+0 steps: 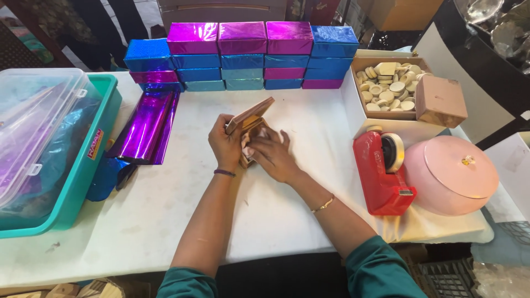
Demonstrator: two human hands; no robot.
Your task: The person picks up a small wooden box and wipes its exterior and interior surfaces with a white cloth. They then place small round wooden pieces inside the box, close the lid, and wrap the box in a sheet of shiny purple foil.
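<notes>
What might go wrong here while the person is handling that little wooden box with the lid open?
The small wooden box sits between the left hand and right hand with its lid tilted up; the lid might snap down on the fingertips. The stacked shiny boxes stand just behind, so a push forward might topple them. The red tape dispenser is near the right forearm and may get knocked.

A small brown cardboard box (249, 118) is held between the left hand (225, 144) and the right hand (271, 155) at the middle of the white-covered table (165, 221). Behind it, shiny foil-wrapped boxes (243, 55) are stacked. A red tape dispenser (382, 174) is placed to the right, a teal plastic tub (83, 171) to the left.
</notes>
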